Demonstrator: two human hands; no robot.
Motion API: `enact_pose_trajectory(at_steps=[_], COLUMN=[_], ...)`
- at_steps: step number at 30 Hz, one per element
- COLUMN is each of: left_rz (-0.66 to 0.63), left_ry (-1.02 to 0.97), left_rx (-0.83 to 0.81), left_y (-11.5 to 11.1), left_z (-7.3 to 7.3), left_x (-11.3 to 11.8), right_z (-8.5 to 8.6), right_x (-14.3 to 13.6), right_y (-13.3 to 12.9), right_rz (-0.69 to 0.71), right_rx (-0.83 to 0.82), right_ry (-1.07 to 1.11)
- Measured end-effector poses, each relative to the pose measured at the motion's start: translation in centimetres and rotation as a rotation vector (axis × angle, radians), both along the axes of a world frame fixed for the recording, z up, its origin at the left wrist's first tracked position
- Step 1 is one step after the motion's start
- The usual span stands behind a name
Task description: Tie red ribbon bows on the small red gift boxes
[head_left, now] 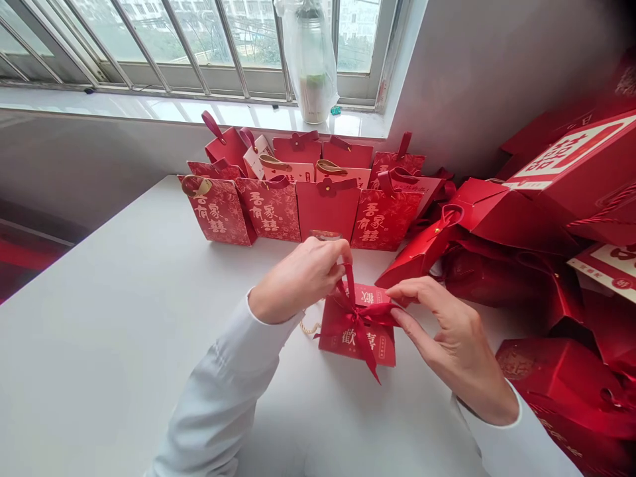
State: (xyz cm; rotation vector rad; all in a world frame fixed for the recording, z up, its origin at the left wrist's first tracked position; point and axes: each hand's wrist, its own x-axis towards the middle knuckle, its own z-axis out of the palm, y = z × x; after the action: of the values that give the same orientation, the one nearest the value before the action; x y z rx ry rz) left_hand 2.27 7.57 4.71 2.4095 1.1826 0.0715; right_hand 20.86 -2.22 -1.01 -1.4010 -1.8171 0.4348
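Observation:
A small red gift box [334, 343] with pale Chinese characters lies in front of me on the white table. Tied across it is a red ribbon [370, 315] in a bow, one tail hanging over the front face. My left hand [309, 273] is closed above the box's back edge, pinching a raised strip of the ribbon. From the right, my right hand [442, 334] has thumb and forefinger around the bow's right loop, close to the box's corner. A twisted gold cord [309, 327] shows at the box's left side, partly hidden by my left wrist.
Rows of red gift bags [271, 211] stand behind the box, below the windowsill [173, 114]. Heaped red boxes [517, 218] crowd the right side near my right arm. A bottle in a plastic bag [313, 79] stands on the sill. The white table [119, 318] extends to the left.

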Motion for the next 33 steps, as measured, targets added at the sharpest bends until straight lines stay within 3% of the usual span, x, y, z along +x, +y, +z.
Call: enact_pose_trajectory(at_steps=[5,9,13,19,23,33], left_rz=[-0.147,-0.222,-0.217,-0.046,-0.080,0.020], left_ry=[0.003,0.036,0.134,0.212,0.071,0.024], left_rx=[-0.025,0.007,0.083,-0.181,-0.353,-0.456], left_y=[0.2,-0.8,-2.7,-3.1,-2.9,-3.6], left_z=[0.3,1.9,2.8,1.3,0.6,0.1], left_x=[-1.8,-3.6,-3.0,-1.0,-2.0,-4.1], right_z=[1.3,1.2,0.7,0.2,0.0,-0.7], right_x=[-0.2,-1.4,-2.8,-3.8,-4.0,-4.4], right_y=[-0.2,0.3,0.9,0.9,0.7,0.6], right_rz=[0.100,0.042,0.015,-0.007,-0.028,-0.049], right_rx=[0.065,0.026,-0.038,-0.128,-0.097,-0.037], right_ry=[0.014,0.001,-0.016,-0.088,-0.095,-0.184])
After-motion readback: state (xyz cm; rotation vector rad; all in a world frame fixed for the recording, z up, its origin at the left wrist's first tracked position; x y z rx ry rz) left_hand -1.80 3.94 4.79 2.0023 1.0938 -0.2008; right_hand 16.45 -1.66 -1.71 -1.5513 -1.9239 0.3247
